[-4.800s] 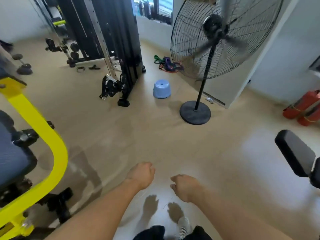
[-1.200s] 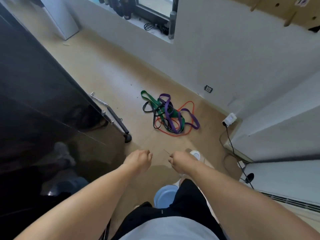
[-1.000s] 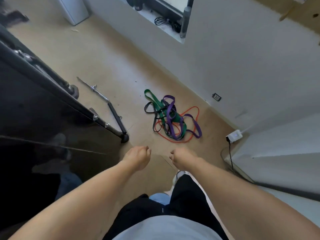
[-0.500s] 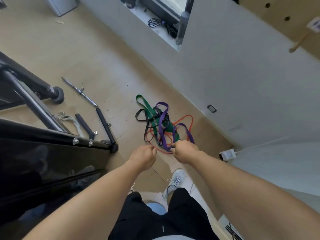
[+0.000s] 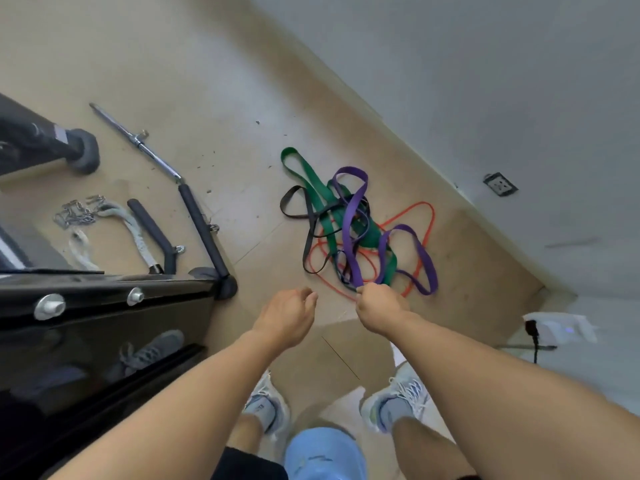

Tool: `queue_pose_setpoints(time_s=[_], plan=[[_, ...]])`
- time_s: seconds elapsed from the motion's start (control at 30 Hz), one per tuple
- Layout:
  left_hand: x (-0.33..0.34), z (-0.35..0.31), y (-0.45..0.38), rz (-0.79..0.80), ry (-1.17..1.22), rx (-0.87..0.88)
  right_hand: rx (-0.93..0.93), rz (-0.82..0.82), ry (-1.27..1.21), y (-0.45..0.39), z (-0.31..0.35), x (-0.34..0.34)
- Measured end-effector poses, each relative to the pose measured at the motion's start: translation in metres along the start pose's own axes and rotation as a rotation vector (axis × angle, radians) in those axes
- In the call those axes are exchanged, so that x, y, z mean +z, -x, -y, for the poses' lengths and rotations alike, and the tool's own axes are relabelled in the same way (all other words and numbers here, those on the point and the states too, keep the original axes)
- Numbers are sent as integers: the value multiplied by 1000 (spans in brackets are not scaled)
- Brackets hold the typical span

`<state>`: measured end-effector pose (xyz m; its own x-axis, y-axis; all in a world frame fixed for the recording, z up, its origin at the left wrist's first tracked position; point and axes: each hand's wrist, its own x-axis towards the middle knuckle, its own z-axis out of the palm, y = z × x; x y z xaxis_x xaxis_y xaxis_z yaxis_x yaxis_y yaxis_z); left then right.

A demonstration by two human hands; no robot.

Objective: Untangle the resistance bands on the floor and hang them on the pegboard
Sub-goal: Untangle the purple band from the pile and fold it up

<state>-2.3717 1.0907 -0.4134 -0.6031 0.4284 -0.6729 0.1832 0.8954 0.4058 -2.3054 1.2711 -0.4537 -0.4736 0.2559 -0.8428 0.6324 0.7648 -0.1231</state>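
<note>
1. Fingers of the right hand (image 5: pixel 375 311) are curled tight at the near edge of the tangle, and they appear to pinch the purple band (image 5: pixel 353 216) where it runs down into the fist; the fingertips themselves are hidden behind the knuckles.
2. Fingers of the left hand (image 5: pixel 289 315) hang loosely curled and hold nothing, hovering just beside the pile without touching it.
3. All the resistance bands lie knotted together on the floor (image 5: pixel 207 64) near the wall (image 5: pixel 485 81): a green band (image 5: pixel 311 181), a black band (image 5: pixel 306 216) and a thin orange band (image 5: pixel 420 211) cross under and over the purple one.
4. Judged from this, the untangling has only begun: one band is gripped, none is free.
5. Next the free hand should probably pin or lift the other loops while the purple band is drawn out; a hard pull may tighten the knot.
6. No pegboard is in view.
</note>
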Motion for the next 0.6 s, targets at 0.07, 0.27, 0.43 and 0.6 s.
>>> queue_pose_setpoints(time_s=[0.07, 0.27, 0.43, 0.6], plan=[[33, 12, -28, 27, 27, -8, 8, -4, -19, -43, -14, 24], [113, 52, -116, 75, 36, 29, -25, -17, -8, -178, -42, 88], [137, 89, -178, 96, -70, 124, 15, -143, -106, -251, -44, 119], [139, 92, -222, 172, -155, 151, 63, -363, -290, -299, -40, 157]])
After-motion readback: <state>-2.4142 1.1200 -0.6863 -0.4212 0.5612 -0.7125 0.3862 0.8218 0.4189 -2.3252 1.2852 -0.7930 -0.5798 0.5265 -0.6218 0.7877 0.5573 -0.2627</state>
